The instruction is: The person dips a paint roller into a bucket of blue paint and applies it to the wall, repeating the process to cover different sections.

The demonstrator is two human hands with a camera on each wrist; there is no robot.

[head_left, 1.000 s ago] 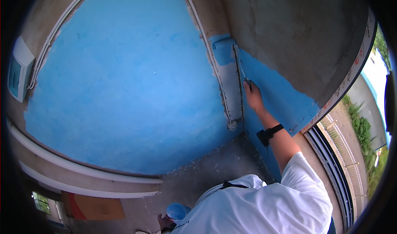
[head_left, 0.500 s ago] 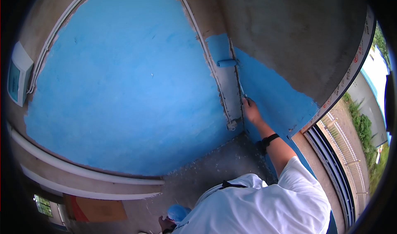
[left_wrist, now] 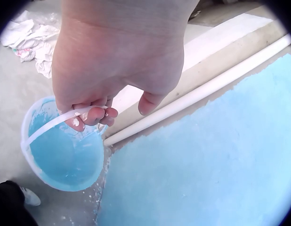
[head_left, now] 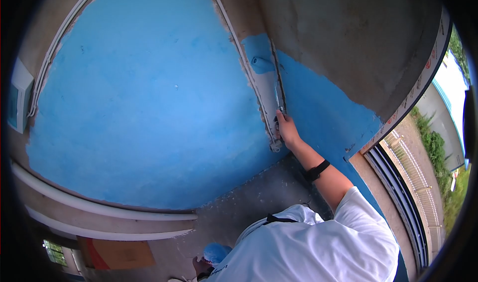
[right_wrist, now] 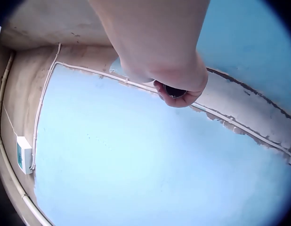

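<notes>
My right hand (head_left: 288, 130) grips the handle of a paint roller, its blue roller head (head_left: 261, 63) against the narrow wall strip (head_left: 269, 85) between the white pipe and the corner. In the right wrist view the fingers of my right hand (right_wrist: 176, 89) wrap round the dark handle end (right_wrist: 174, 91); the roller head is hidden there. My left hand (left_wrist: 118, 70) has its fingers curled under the white handle (left_wrist: 56, 123) of a bucket (left_wrist: 65, 155) with blue paint inside. The same bucket (head_left: 217, 252) hangs low beside my left hand (head_left: 201, 266) in the head view.
A large blue wall (head_left: 149, 108) fills the left, bordered by white pipes (head_left: 233, 33). A white box (head_left: 20, 95) is mounted at far left. At right are a window track (head_left: 398, 197) and a fence outside. White cloths (left_wrist: 35, 40) lie on the floor.
The roller head first went down the strip, then back up a little and to the left. My right hand moved down, then left. The left hand still holds the bucket.
</notes>
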